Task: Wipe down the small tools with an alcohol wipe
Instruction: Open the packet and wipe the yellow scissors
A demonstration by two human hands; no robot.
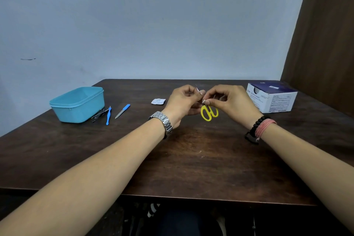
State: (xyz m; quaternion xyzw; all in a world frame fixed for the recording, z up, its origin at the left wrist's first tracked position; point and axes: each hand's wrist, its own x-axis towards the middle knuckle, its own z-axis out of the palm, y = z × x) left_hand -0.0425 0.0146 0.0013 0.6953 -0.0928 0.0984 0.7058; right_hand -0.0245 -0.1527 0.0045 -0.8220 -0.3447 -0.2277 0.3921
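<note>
Between both hands, left hand [183,101] and right hand [230,101] clamped on yellow-handled scissors [209,112].

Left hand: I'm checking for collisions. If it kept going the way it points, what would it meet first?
The left hand points right, so it would first meet the right hand over the yellow scissors; their fingertips already look nearly touching, though depth is unclear.

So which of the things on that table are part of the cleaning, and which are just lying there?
Part of the job:
yellow scissors in both hands
blue-handled nail file
blue cuticle tool
metal tools
swab box

Lying about:
torn wrapper
teal tub
</note>
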